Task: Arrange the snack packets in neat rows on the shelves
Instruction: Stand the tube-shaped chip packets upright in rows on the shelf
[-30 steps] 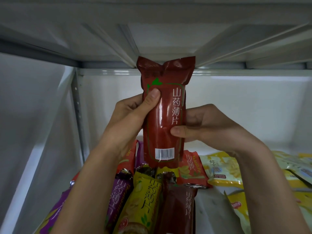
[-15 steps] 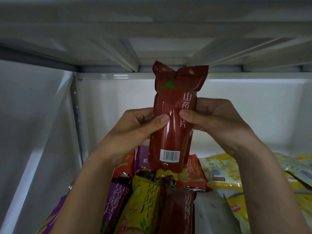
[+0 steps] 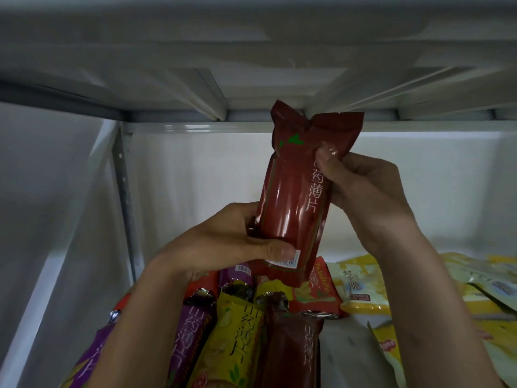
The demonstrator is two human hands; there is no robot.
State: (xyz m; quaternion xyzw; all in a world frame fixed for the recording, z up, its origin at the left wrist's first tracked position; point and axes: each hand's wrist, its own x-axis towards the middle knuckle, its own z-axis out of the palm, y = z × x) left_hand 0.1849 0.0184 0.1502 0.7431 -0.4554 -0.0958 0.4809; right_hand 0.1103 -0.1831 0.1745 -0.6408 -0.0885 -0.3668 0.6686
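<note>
I hold a dark red snack packet (image 3: 296, 197) upright in mid-air inside a white shelf bay. My left hand (image 3: 223, 247) grips its lower end, thumb across the barcode. My right hand (image 3: 361, 189) pinches its upper right edge. Below it, on the shelf, lie a purple packet (image 3: 193, 334), a yellow packet (image 3: 237, 340) and another dark red packet (image 3: 291, 345) side by side, pointing towards me. More purple and red packets lie behind them.
The white shelf above (image 3: 251, 65) hangs just over the held packet's top. A grey upright post (image 3: 123, 191) stands at the back left. Several pale yellow packets (image 3: 361, 287) lie loosely to the right, and bare shelf (image 3: 347, 351) shows beside the dark red one.
The held packet has tilted, top to the right. My left hand slid down to its bottom end; my right hand moved up to its upper edge.
</note>
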